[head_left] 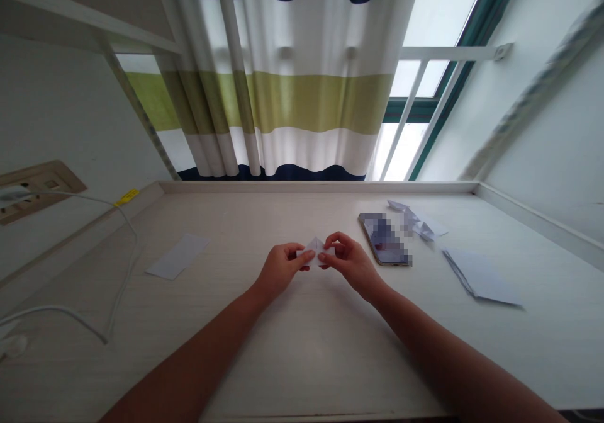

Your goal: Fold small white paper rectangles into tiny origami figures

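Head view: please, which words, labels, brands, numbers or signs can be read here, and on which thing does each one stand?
No text can be read.
Yellow tag: its marks are too small and blurred.
Phone: the screen is pixelated, unreadable.
Folded paper: no writing visible.

The left hand (pixel 282 265) and right hand (pixel 352 262) pinch opposite sides of the folded paper (pixel 316 245) over the table (pixel 311 354). Right of the folded paper: phone (pixel 381 240), then paper stack (pixel 481 276). Left of it: single sheet (pixel 178 257).
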A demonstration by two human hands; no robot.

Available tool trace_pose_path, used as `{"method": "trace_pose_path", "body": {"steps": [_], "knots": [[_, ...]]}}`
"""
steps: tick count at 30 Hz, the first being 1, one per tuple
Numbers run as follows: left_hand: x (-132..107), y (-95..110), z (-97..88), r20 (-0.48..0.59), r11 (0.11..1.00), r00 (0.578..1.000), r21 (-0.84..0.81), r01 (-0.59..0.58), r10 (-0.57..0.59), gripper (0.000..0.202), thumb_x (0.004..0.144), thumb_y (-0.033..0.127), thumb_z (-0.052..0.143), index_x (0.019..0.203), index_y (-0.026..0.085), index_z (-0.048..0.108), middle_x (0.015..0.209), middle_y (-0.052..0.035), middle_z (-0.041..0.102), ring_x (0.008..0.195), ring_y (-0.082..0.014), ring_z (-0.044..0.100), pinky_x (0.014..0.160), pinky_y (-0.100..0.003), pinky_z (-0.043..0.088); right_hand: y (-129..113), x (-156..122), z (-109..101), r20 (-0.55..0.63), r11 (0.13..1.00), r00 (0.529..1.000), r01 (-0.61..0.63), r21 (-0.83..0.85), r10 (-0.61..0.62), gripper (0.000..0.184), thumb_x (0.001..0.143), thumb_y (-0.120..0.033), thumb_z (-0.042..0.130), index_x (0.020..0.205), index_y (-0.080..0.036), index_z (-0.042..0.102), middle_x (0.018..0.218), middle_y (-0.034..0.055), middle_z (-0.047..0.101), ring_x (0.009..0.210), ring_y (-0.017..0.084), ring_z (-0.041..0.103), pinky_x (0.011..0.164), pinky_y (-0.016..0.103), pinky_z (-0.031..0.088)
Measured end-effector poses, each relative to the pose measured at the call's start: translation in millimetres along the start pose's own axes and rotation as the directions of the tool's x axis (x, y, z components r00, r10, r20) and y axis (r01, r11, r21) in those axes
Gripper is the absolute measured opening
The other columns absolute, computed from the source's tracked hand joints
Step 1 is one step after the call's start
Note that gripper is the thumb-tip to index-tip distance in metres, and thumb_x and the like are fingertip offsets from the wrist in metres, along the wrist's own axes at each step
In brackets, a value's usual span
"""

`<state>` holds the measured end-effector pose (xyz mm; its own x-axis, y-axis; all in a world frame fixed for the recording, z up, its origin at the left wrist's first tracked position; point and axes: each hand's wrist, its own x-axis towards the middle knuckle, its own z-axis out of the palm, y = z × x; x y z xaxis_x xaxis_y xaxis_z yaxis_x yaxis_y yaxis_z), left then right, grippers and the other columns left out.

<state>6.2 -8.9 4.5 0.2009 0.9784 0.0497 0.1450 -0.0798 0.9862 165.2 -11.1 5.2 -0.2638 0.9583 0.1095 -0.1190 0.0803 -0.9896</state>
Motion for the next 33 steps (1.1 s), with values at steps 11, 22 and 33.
{"method": "trace_pose_path", "body": {"steps": [11, 22, 33], "knots": [[-4, 7, 2.2, 0.008, 0.974, 1.0, -0.227, -0.014, 0.017, 0.031, 0.066, 0.032, 0.064, 0.091, 0.016, 0.058, 0.06, 0.0028, 0.062, 0.059, -0.0125, 0.061, 0.065, -0.029, 0.053, -3, 1, -1, -0.047, 1.0, 0.999, 0.015, 0.009, -0.015, 0.009, 0.062, -0.023, 0.066, 0.066, -0.018, 0.059, 0.065, -0.0028, 0.057, 0.06, 0.01, 0.052, 0.062, 0.027, 0.044], [-6, 7, -0.9, 0.038, 0.989, 0.997, -0.131, -0.069, 0.074, 0.022, 0.065, 0.025, 0.065, 0.084, 0.014, 0.065, 0.074, -0.0038, 0.069, 0.068, -0.0161, 0.065, 0.069, -0.028, 0.051, -5, 2, -5, -0.038, 1.0, 0.999, 0.004, -0.028, -0.005, 0.019, 0.061, -0.029, 0.069, 0.076, -0.017, 0.065, 0.06, -0.0025, 0.058, 0.06, 0.012, 0.056, 0.065, 0.031, 0.047], [-3, 9, -6.7, -0.034, 0.993, 0.997, -0.086, -0.076, 0.074, 0.021, 0.063, 0.026, 0.067, 0.08, 0.014, 0.066, 0.069, -0.0045, 0.069, 0.07, -0.018, 0.065, 0.069, -0.03, 0.05, -6, 3, -14, -0.08, 0.995, 0.997, -0.026, -0.092, 0.019, 0.024, 0.059, -0.028, 0.071, 0.081, -0.017, 0.069, 0.065, 0.0011, 0.064, 0.061, 0.012, 0.054, 0.065, 0.03, 0.044]]}}
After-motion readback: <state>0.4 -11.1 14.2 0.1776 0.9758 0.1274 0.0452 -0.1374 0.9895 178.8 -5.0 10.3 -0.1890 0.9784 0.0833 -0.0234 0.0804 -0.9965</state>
